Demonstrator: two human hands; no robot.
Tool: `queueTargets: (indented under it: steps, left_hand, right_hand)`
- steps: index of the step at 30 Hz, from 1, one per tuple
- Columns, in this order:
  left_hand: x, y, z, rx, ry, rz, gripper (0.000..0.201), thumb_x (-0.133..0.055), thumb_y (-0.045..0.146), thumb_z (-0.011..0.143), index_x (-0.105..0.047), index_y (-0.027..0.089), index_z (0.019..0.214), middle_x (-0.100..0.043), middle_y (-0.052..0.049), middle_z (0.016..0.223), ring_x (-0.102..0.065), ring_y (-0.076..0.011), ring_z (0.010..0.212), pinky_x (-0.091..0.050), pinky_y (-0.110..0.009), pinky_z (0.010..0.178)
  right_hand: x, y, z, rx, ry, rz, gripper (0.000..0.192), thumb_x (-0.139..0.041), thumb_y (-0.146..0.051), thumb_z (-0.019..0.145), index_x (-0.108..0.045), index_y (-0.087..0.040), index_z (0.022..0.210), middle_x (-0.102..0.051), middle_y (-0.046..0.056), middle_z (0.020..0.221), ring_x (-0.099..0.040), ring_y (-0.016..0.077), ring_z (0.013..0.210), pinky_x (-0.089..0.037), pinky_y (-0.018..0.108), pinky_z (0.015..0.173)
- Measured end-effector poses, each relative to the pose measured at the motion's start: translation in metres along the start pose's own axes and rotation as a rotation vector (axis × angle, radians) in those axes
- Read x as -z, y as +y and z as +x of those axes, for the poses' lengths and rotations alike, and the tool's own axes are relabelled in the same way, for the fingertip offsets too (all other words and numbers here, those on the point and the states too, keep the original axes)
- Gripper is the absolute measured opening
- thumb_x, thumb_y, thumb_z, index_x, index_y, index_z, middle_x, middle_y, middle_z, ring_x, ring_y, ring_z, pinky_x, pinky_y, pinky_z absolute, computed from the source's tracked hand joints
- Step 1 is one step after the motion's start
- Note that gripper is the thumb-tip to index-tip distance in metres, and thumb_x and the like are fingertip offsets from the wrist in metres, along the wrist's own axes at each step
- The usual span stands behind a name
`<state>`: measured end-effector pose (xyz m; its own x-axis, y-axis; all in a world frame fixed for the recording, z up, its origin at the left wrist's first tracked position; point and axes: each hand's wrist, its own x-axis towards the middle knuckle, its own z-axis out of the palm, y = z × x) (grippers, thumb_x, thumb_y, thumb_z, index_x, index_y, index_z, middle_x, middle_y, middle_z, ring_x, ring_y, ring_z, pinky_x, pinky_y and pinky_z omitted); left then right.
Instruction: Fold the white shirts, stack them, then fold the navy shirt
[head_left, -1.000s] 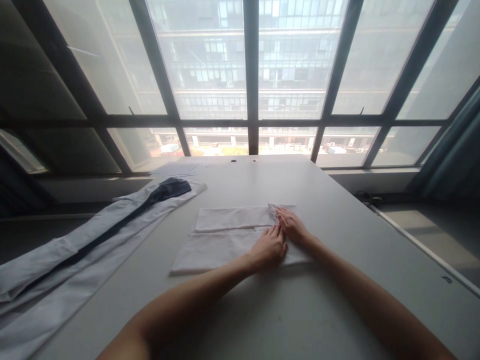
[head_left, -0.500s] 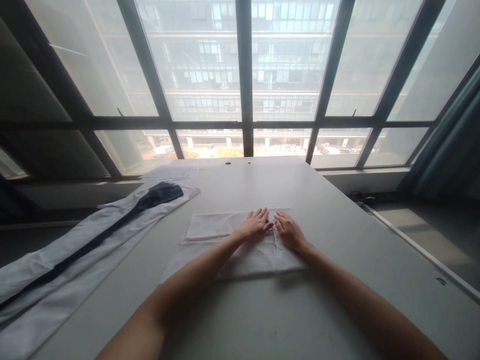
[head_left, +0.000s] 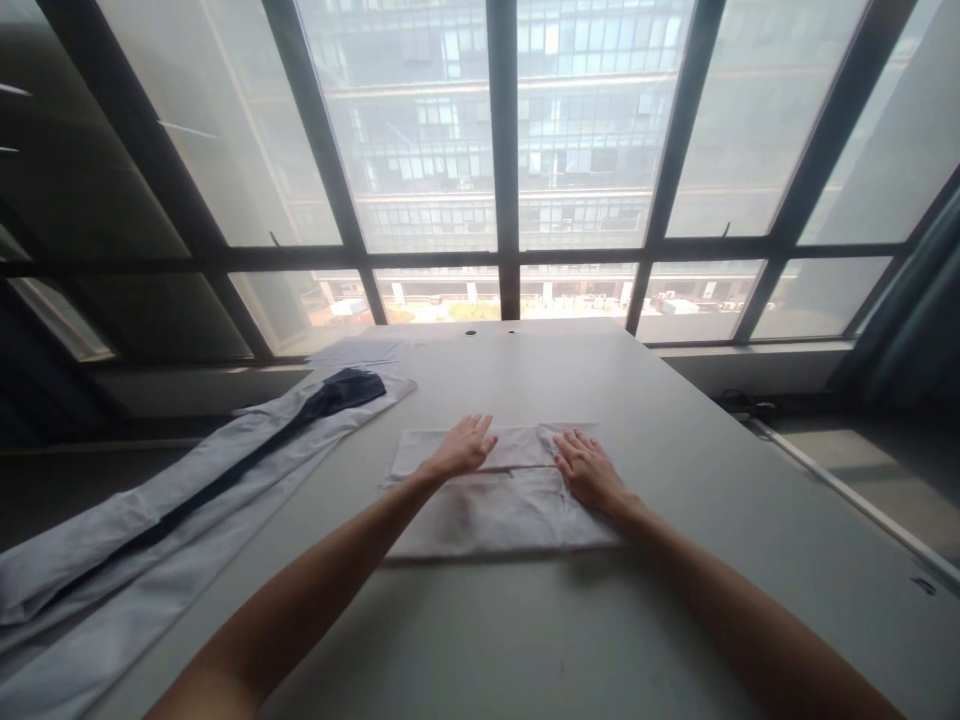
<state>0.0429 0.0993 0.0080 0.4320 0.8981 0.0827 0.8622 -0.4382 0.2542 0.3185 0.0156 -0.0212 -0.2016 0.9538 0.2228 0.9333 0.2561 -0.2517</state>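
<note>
A folded white cloth [head_left: 487,520] lies flat before me, with a fold line running across it and another near its right side. On the upper left part of the cloth rests my left hand [head_left: 463,446], fingers stretched forward and holding nothing. My right hand [head_left: 589,468] lies flat over the cloth's right part, its fingers extended on the fabric. What lies beneath each palm is hidden.
The cloth sits on a large white table [head_left: 517,380]. Along its left side stretch long white fabrics [head_left: 247,450] with a dark blue strip [head_left: 341,393] on them. White sheets [head_left: 356,350] lie at the far left corner. Tall windows [head_left: 431,130] stand beyond.
My left hand has slid left across the cloth, away from my right hand, uncovering the middle. My right hand stays on the right part. The view has shifted slightly.
</note>
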Motion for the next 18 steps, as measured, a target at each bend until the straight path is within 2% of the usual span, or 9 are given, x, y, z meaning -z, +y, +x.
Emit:
queueTargets:
  steps: [2, 4, 6, 8, 10, 13, 16, 18]
  left_hand:
    - [0.013, -0.032, -0.029, 0.078, 0.038, 0.006, 0.064, -0.043, 0.048, 0.101, -0.040, 0.013, 0.155, -0.038, -0.022, 0.159, -0.029, -0.0377, 0.151, -0.024, -0.054, 0.120]
    - [0.024, -0.062, -0.061, 0.139, 0.084, -0.022, 0.063, -0.047, 0.048, 0.099, -0.045, 0.012, 0.151, -0.043, -0.021, 0.157, -0.032, -0.0366, 0.150, -0.022, -0.053, 0.121]
    - [0.035, -0.086, -0.091, 0.229, 0.109, -0.166, 0.064, -0.053, 0.050, 0.094, -0.051, 0.010, 0.145, -0.046, -0.022, 0.154, -0.031, -0.0363, 0.150, -0.020, -0.051, 0.122]
    - [0.049, -0.103, -0.118, 0.353, 0.098, -0.368, 0.069, -0.060, 0.052, 0.088, -0.052, 0.010, 0.142, -0.045, -0.023, 0.154, -0.032, -0.0374, 0.149, -0.024, -0.051, 0.121]
    - [0.065, -0.113, -0.139, 0.443, 0.054, -0.522, 0.072, -0.062, 0.053, 0.086, -0.050, 0.010, 0.143, -0.049, -0.024, 0.150, -0.045, -0.0378, 0.141, -0.037, -0.049, 0.114]
    - [0.087, -0.118, -0.158, 0.497, -0.050, -0.783, 0.066, -0.064, 0.055, 0.086, -0.054, 0.014, 0.137, -0.063, -0.021, 0.134, -0.065, -0.0326, 0.117, -0.051, -0.044, 0.097]
    - [0.099, -0.116, -0.160, 0.538, -0.155, -1.138, 0.051, -0.081, 0.046, 0.075, -0.066, 0.015, 0.114, -0.070, -0.016, 0.117, -0.067, -0.0279, 0.106, -0.052, -0.037, 0.090]
    - [0.100, -0.114, -0.155, 0.549, -0.221, -1.228, 0.045, -0.086, 0.042, 0.069, -0.070, 0.015, 0.101, -0.072, -0.013, 0.108, -0.067, -0.0248, 0.099, -0.050, -0.032, 0.084]
  right_hand:
    - [-0.001, 0.001, 0.000, -0.001, -0.001, 0.006, 0.054, -0.034, -0.038, 0.105, -0.048, -0.016, 0.152, -0.041, 0.016, 0.160, -0.030, 0.0302, 0.152, -0.023, 0.051, 0.122]
    - [-0.003, 0.002, -0.001, 0.000, 0.002, 0.007, 0.055, -0.034, -0.037, 0.104, -0.049, -0.014, 0.152, -0.041, 0.017, 0.160, -0.030, 0.0312, 0.151, -0.023, 0.051, 0.122]
    - [-0.004, 0.003, -0.001, 0.003, 0.007, 0.004, 0.055, -0.034, -0.037, 0.104, -0.050, -0.013, 0.151, -0.042, 0.017, 0.159, -0.032, 0.0317, 0.150, -0.025, 0.051, 0.122]
    - [-0.004, 0.003, -0.002, 0.006, 0.013, 0.003, 0.055, -0.035, -0.037, 0.103, -0.051, -0.013, 0.150, -0.043, 0.017, 0.158, -0.034, 0.0314, 0.150, -0.027, 0.051, 0.121]
    - [-0.004, 0.003, -0.003, 0.007, 0.021, 0.002, 0.054, -0.034, -0.036, 0.103, -0.051, -0.014, 0.150, -0.044, 0.017, 0.157, -0.035, 0.0310, 0.149, -0.028, 0.051, 0.121]
    - [-0.005, 0.004, -0.004, 0.015, 0.024, -0.008, 0.055, -0.033, -0.036, 0.103, -0.051, -0.013, 0.150, -0.045, 0.017, 0.157, -0.036, 0.0310, 0.149, -0.028, 0.051, 0.121]
    - [-0.009, 0.006, -0.004, 0.017, 0.021, -0.020, 0.056, -0.032, -0.036, 0.103, -0.051, -0.011, 0.149, -0.045, 0.017, 0.157, -0.038, 0.0315, 0.148, -0.029, 0.050, 0.120]
    - [-0.011, 0.008, -0.004, 0.019, 0.033, -0.025, 0.056, -0.032, -0.037, 0.103, -0.053, -0.011, 0.148, -0.046, 0.017, 0.156, -0.038, 0.0319, 0.147, -0.030, 0.051, 0.120]
